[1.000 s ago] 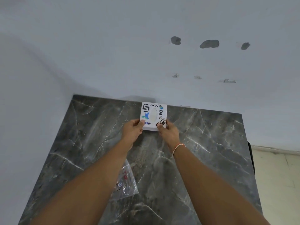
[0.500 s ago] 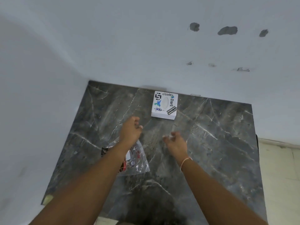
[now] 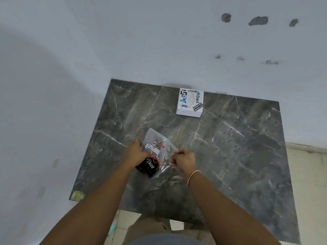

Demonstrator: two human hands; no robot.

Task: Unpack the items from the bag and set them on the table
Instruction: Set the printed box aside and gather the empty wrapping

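Note:
A clear plastic bag point(image 3: 160, 144) with a printed label lies in the middle of the dark marble table point(image 3: 238, 147). A dark package marked "Dove" point(image 3: 149, 167) sticks out of the bag's near end. My left hand point(image 3: 135, 153) grips the bag's left edge beside that package. My right hand point(image 3: 184, 159) pinches the bag's right edge. A white box point(image 3: 190, 102) covered in stickers rests on the table near the back wall, apart from both hands.
The table stands in a corner, with pale walls at the back and at the left point(image 3: 44, 121). A tiled floor point(image 3: 307, 174) shows to the right. The table's front left corner point(image 3: 77, 195) is chipped.
Both hands let go of the white box, drew back toward me and took hold of the clear bag. The view has tipped down.

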